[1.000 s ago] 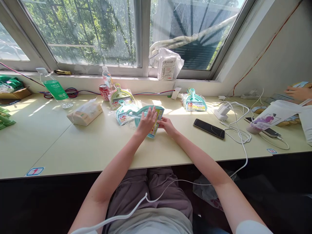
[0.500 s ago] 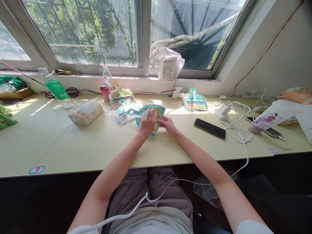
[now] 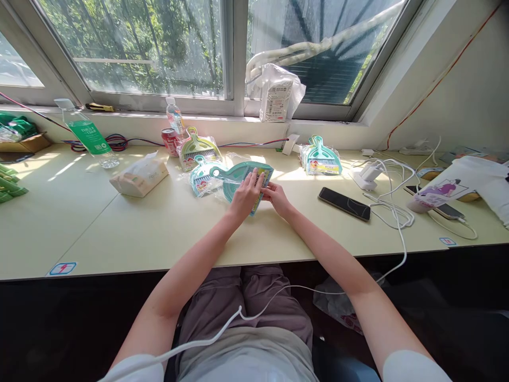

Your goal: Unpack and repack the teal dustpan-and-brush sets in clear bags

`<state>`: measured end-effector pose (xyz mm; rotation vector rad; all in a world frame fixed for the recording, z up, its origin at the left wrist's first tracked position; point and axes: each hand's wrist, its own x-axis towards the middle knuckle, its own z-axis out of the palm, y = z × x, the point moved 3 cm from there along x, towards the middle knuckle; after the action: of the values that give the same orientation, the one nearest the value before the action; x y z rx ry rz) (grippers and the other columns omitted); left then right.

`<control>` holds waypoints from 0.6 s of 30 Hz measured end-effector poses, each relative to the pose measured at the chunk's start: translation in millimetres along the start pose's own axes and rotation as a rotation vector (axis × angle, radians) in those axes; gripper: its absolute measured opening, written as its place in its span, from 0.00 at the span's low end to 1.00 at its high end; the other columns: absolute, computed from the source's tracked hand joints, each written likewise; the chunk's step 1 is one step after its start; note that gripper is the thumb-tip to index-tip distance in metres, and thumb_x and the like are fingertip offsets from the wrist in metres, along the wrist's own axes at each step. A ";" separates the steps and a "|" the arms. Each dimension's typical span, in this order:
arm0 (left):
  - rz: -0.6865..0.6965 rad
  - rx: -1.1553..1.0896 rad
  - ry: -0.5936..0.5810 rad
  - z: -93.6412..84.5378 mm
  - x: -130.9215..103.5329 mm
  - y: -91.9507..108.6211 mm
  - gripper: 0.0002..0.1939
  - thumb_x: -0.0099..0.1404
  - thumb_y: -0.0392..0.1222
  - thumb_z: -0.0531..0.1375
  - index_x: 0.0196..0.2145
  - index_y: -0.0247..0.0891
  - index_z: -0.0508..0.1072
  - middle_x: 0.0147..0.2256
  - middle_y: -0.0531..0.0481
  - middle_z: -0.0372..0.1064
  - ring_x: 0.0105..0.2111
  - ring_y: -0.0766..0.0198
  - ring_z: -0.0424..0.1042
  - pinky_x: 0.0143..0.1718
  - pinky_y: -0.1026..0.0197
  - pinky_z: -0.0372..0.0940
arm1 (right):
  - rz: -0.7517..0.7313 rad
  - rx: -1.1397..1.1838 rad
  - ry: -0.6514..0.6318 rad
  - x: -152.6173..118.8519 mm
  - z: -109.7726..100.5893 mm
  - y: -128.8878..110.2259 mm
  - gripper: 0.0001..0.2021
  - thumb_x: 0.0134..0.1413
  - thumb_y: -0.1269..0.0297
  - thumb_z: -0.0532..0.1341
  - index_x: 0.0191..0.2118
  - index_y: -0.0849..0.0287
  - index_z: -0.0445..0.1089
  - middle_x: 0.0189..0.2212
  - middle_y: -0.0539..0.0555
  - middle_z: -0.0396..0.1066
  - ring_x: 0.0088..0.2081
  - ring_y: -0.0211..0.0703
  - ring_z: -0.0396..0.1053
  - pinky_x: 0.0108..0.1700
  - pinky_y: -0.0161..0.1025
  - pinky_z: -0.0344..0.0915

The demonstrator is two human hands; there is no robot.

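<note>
A teal dustpan (image 3: 235, 173) with a printed card is held tilted over the table in the middle. My left hand (image 3: 246, 197) lies over the card with its fingers wrapped on it. At the card's right edge, my right hand (image 3: 276, 198) pinches it. Just left of the dustpan sits a bagged light-blue dustpan and brush set (image 3: 202, 178), with a yellow-green set (image 3: 198, 151) behind it. Several bagged teal sets (image 3: 321, 158) are stacked at the back right.
A tissue pack (image 3: 140, 178), a green-labelled bottle (image 3: 89, 137) and a red can (image 3: 170, 141) stand left. To the right are a black phone (image 3: 344, 203), a charger (image 3: 366, 176) with white cables and a lying cup (image 3: 441, 188). A white cable crosses my lap.
The view has tipped slightly, so the table sits higher in the picture. The held dustpan is turned a little, showing more of its teal face; both hands keep their grip.
</note>
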<state>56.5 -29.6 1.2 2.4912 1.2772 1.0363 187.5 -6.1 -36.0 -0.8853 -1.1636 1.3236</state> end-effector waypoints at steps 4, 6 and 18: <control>0.001 0.143 -0.001 0.0 -0.5 0.7 0.29 0.67 0.28 0.42 0.63 0.34 0.63 0.68 0.39 0.47 0.68 0.48 0.47 0.64 0.46 0.55 | -0.001 -0.001 -0.002 0.5 -0.8 1.0 0.21 0.36 0.57 0.73 0.38 0.59 0.75 0.31 0.52 0.78 0.35 0.46 0.76 0.44 0.47 0.74; 0.011 0.240 -0.015 -1.9 -1.2 3.6 0.29 0.67 0.28 0.42 0.63 0.35 0.62 0.67 0.39 0.49 0.68 0.49 0.48 0.62 0.48 0.58 | -0.002 -0.003 0.000 0.9 -1.0 2.1 0.21 0.36 0.56 0.73 0.39 0.60 0.75 0.31 0.52 0.78 0.34 0.45 0.75 0.43 0.47 0.74; -0.192 0.613 -0.034 -12.0 -3.2 3.6 0.12 0.70 0.34 0.47 0.43 0.32 0.69 0.39 0.37 0.68 0.43 0.49 0.69 0.36 0.57 0.65 | -0.030 0.048 0.105 4.7 -8.0 1.5 0.15 0.41 0.63 0.70 0.38 0.60 0.74 0.38 0.54 0.78 0.37 0.45 0.77 0.44 0.45 0.75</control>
<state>49.8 -36.2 10.1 2.6838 2.0214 0.6160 194.3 -0.3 -38.8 -0.8884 -1.0557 1.2607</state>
